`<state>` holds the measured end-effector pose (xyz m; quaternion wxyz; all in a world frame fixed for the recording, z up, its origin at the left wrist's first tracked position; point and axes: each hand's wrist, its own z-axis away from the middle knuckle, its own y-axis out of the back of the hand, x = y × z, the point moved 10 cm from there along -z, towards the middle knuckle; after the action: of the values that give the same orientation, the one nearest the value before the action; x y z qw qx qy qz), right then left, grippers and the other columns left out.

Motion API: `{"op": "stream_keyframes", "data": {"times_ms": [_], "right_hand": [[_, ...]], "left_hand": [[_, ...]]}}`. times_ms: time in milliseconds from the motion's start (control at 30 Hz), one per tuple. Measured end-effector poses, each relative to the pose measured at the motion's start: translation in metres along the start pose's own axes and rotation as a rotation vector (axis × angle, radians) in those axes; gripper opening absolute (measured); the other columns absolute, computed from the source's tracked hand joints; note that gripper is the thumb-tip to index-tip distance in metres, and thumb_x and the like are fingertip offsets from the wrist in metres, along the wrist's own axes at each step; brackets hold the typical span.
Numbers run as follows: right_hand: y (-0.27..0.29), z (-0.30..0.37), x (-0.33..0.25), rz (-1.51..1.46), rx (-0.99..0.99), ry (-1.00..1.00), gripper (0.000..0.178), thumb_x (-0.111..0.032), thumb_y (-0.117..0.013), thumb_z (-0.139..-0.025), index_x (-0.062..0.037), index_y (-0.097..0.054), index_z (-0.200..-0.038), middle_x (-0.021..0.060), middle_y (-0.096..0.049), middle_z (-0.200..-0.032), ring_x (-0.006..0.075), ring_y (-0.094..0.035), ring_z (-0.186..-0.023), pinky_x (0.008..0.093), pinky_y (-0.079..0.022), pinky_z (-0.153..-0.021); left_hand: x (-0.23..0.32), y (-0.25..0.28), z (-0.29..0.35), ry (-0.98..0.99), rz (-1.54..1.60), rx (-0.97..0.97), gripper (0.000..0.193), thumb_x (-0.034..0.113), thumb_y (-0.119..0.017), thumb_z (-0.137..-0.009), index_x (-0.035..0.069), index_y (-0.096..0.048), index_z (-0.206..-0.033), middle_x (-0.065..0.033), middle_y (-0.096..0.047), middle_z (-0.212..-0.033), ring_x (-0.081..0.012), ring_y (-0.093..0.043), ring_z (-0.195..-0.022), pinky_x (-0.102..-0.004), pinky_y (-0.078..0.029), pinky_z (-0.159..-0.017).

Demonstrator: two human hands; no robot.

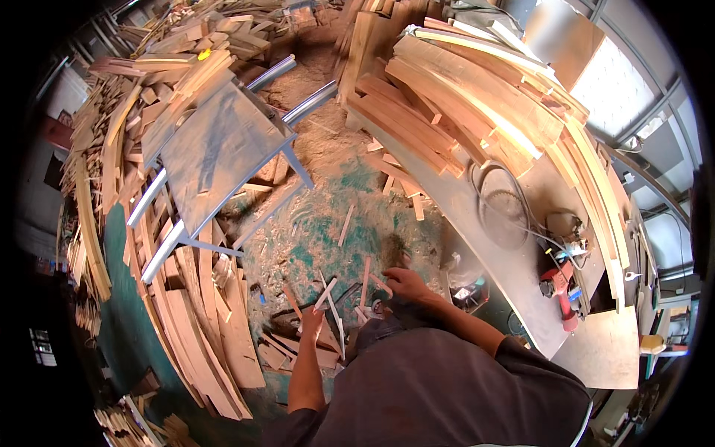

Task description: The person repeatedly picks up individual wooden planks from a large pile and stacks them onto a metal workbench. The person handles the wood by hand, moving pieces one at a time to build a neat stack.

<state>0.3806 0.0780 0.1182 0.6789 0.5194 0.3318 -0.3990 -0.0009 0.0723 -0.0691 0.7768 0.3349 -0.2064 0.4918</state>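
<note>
My left hand [312,322] is closed on the lower end of a thin pale wood strip [325,294], which slants up to the right. Farther right, my right hand [406,284] has its fingers curled around the end of a short reddish wood strip [379,281]. Between my hands, another narrow upright strip [365,281] stands above the floor litter. Several offcuts [283,350] lie on the floor by my left forearm. The exact grip of the fingers is small and partly hidden.
Long boards [208,350] are stacked on my left. A metal-legged table [216,149] stands ahead, tilted in view. To the right, a workbench [491,253] carries planks [477,97], a cable and a red power tool [566,298]. Sawdust covers the green floor [320,231].
</note>
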Motion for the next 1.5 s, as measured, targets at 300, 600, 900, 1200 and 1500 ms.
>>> {"op": "stream_keyframes", "data": {"times_ms": [300,600,900,1200,1500], "right_hand": [[0.135,-0.185,-0.104,-0.020,0.417,0.219,0.031,-0.011,-0.069,-0.087,-0.0057,-0.069,-0.118,0.0191,-0.068,-0.105,0.0369,-0.067,-0.100,0.0430,-0.054,-0.084],[0.363,-0.293,-0.157,0.842,0.989,0.026,0.059,-0.008,-0.077,-0.073,-0.0113,-0.060,-0.129,0.0119,-0.057,-0.128,0.0334,-0.052,-0.120,0.0474,-0.045,-0.099],[0.370,-0.313,-0.134,1.099,1.069,-0.171,0.040,-0.013,-0.066,-0.083,-0.0112,-0.062,-0.123,0.0092,-0.059,-0.114,0.0302,-0.057,-0.112,0.0460,-0.048,-0.093],[0.360,-0.284,-0.116,1.102,0.905,-0.229,0.048,-0.008,-0.064,-0.081,-0.0036,-0.060,-0.129,0.0112,-0.058,-0.114,0.0305,-0.056,-0.105,0.0436,-0.048,-0.093],[0.364,-0.152,-0.110,1.002,0.951,-0.409,0.051,-0.005,-0.072,-0.078,-0.0017,-0.059,-0.127,0.0144,-0.057,-0.119,0.0359,-0.056,-0.108,0.0465,-0.048,-0.096]], "left_hand": [[0.157,-0.019,-0.071,0.081,0.215,-0.106,0.017,0.017,-0.065,-0.089,0.007,-0.051,-0.084,-0.0033,-0.048,-0.075,-0.0120,-0.043,-0.063,-0.0301,-0.036,-0.056],[0.303,0.022,-0.178,-0.190,0.323,-0.016,0.016,0.012,-0.063,-0.092,0.007,-0.050,-0.084,0.0023,-0.053,-0.077,-0.0070,-0.048,-0.067,-0.0248,-0.039,-0.059],[0.536,-0.011,-0.245,-0.346,0.099,-0.222,0.038,0.019,-0.066,-0.096,-0.004,-0.059,-0.125,-0.0072,-0.065,-0.109,-0.0139,-0.064,-0.091,-0.0285,-0.051,-0.073],[0.647,-0.138,-0.237,-0.247,0.109,-0.743,0.051,0.026,-0.067,-0.097,-0.001,-0.048,-0.136,-0.0102,-0.060,-0.121,-0.0225,-0.065,-0.104,-0.0341,-0.053,-0.084],[0.664,-0.211,-0.220,0.078,0.324,-0.962,0.018,0.020,-0.070,-0.096,0.015,-0.053,-0.096,0.0003,-0.061,-0.097,-0.0221,-0.068,-0.099,-0.0384,-0.056,-0.085]]}}
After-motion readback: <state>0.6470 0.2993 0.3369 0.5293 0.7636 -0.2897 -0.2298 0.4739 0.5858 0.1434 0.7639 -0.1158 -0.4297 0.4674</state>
